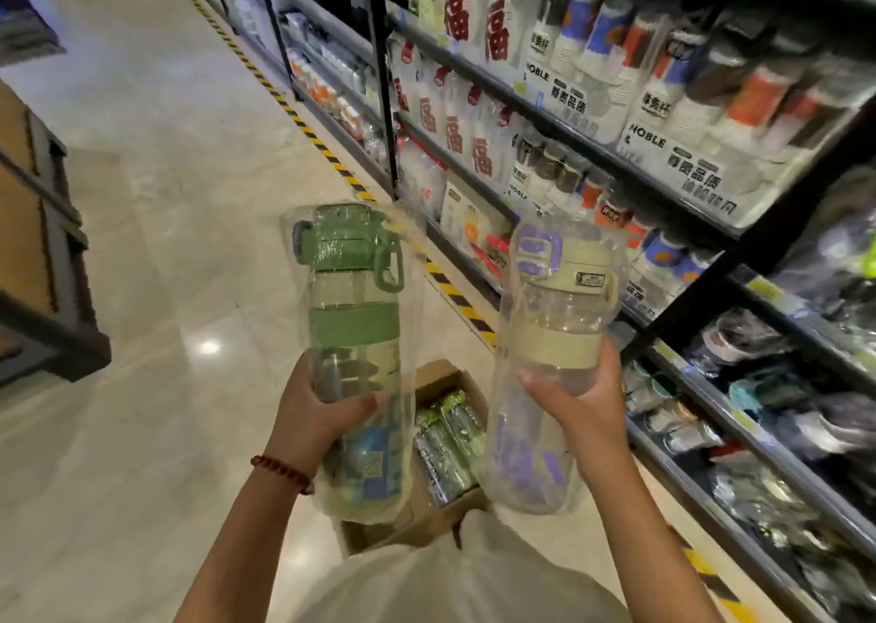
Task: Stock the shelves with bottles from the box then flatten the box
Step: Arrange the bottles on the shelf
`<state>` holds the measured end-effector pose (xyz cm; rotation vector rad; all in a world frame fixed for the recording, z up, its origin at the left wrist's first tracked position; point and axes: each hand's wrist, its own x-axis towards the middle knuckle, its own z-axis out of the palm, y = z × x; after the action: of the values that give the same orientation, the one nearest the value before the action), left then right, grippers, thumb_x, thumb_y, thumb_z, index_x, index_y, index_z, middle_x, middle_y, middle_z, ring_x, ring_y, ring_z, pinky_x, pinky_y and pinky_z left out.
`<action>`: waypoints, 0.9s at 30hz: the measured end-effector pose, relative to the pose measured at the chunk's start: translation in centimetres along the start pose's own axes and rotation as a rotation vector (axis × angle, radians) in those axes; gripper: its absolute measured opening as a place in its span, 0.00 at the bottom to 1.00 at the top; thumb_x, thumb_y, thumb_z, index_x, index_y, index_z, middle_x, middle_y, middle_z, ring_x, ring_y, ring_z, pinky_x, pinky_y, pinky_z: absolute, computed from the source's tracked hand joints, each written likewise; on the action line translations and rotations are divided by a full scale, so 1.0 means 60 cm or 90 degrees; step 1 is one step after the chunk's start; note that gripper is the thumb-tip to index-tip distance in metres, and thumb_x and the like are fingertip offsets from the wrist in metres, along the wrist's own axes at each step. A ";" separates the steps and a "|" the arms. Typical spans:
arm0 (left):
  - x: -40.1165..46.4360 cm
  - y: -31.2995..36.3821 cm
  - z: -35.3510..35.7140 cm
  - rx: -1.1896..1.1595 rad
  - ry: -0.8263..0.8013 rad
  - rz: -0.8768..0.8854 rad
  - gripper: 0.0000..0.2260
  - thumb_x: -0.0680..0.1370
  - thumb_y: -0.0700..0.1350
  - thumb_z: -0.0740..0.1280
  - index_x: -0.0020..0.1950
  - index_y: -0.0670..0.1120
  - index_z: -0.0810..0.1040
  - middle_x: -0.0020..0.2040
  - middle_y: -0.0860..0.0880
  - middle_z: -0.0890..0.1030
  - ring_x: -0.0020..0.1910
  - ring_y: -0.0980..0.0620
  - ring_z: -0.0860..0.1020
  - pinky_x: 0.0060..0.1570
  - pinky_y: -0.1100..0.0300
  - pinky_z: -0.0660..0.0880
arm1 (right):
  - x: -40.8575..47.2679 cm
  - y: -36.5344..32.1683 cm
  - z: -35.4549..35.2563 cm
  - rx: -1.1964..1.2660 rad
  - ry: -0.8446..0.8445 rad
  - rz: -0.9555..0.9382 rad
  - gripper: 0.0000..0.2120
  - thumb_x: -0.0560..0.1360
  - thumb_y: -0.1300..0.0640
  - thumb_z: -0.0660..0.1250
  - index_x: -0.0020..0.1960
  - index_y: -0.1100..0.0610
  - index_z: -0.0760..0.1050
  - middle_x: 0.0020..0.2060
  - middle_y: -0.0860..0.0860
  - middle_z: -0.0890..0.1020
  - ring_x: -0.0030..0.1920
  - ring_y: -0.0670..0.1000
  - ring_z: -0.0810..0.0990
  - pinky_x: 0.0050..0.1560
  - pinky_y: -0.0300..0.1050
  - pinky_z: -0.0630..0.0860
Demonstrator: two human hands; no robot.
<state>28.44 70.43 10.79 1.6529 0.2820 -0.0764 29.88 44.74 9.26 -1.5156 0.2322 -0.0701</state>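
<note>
A person stands in a shop aisle on a glossy pale tiled floor (156, 224) edged with yellow-black hazard tape (303, 125). The left hand (315, 414) curls its fingers and thumb round a green-lidded bottle (353, 338) in a clear bag; the right hand (585, 399) wraps a cream-and-purple bottle (550, 338) likewise. Below and between them, an open cardboard box (438, 381) on the floor holds more bagged bottles. Dark metal shelves (711, 224) of packaged cups rise at the right.
</note>
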 end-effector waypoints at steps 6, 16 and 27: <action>-0.021 -0.019 -0.001 0.022 -0.097 -0.013 0.38 0.51 0.51 0.77 0.58 0.42 0.73 0.51 0.43 0.83 0.49 0.45 0.82 0.49 0.45 0.79 | -0.118 0.027 -0.020 0.014 0.154 -0.004 0.40 0.52 0.44 0.79 0.61 0.38 0.67 0.57 0.46 0.79 0.54 0.43 0.80 0.45 0.37 0.78; -0.049 -0.028 0.120 0.077 -0.279 -0.030 0.37 0.50 0.54 0.78 0.58 0.49 0.74 0.52 0.48 0.83 0.49 0.48 0.82 0.48 0.50 0.80 | -0.268 0.054 -0.112 0.000 0.412 0.008 0.40 0.56 0.52 0.80 0.65 0.49 0.67 0.53 0.43 0.79 0.50 0.40 0.80 0.43 0.37 0.77; -0.161 0.005 0.426 0.091 -0.440 0.010 0.35 0.52 0.47 0.82 0.56 0.54 0.73 0.46 0.55 0.84 0.44 0.58 0.83 0.41 0.62 0.79 | -0.374 0.046 -0.368 0.016 0.560 -0.015 0.34 0.57 0.46 0.82 0.58 0.38 0.68 0.49 0.35 0.79 0.50 0.38 0.80 0.45 0.35 0.75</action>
<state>22.14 43.85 10.47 1.6650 -0.2688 -0.6520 3.41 27.51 8.12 -1.3815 0.9062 -0.7605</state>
